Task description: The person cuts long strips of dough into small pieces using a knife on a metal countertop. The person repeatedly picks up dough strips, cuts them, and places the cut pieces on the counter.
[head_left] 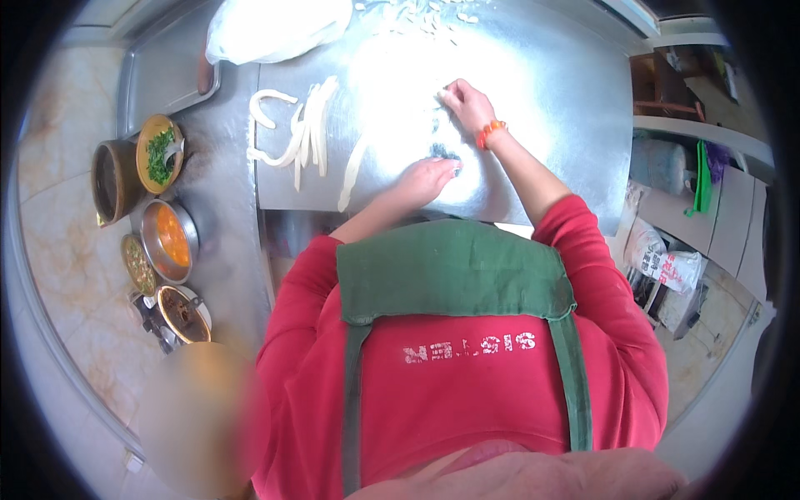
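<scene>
My right hand (467, 103), with an orange bead bracelet (491, 133) at the wrist, is over the steel worktop (575, 125), thumb and fingers drawn together. A pale spot shows at its fingertips, but glare hides whether it is dough. Nearer my body, my left hand (425, 180) is curled low over the worktop. Its grip is washed out by the bright light. One dough strip (351, 178) lies left of my left hand, its far end lost in glare. Farther left is a bunch of dough strips (309, 131). Small flat dough pieces (431, 19) are scattered at the far side.
A white plastic bag (278, 28) sits at the far left beside a metal tray (159, 69). Along the left stand a bowl of chopped greens (150, 181), a steel bowl of orange liquid (190, 215) and a bowl of dark sauce (205, 328). A printed sack (647, 247) lies at right.
</scene>
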### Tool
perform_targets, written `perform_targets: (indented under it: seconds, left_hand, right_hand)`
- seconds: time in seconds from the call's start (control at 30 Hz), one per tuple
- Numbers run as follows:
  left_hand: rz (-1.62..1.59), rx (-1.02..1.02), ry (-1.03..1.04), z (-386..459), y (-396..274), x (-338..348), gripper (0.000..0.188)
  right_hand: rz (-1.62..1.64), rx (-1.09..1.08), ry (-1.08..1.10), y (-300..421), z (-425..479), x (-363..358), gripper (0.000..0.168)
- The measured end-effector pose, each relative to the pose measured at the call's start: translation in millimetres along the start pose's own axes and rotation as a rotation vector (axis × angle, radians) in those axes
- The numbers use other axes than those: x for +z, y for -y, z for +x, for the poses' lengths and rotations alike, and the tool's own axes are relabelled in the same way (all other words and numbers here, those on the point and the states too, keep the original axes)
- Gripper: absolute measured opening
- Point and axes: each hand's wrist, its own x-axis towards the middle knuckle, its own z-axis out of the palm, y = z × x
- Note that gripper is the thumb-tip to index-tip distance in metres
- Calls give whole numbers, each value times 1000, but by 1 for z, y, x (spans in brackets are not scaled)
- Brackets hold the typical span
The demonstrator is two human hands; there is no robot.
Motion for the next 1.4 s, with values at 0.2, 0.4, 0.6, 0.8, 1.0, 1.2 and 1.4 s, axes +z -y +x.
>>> perform_targets:
  seconds: [0.2,0.4,0.6,0.8,1.0,1.2,1.4]
  left_hand:
    - [-580,-505,-70,4,-19,-29,46]
    - [-710,-330,-23,0,-24,-47,34]
    - [-282,-179,80,-10,-39,-28,24]
    - [3,-64,46,-2,-6,12,24]
    - [42,28,85,-7,2,15,22]
    - [73,25,70,-5,3,15,22]
    - [-190,-235,45,2,-11,8,30]
  right_hand:
    - [-126,-576,143,6,-50,-12,29]
    - [11,-223,324,36,-83,-29,21]
    - [-261,-208,33,3,-65,-16,14]
    - [-261,-430,205,-10,-37,-1,16]
    - [-389,-217,54,-14,-19,2,27]
    - [-253,-129,-3,-16,-5,4,22]
    - [-220,-527,139,-15,-33,-8,29]
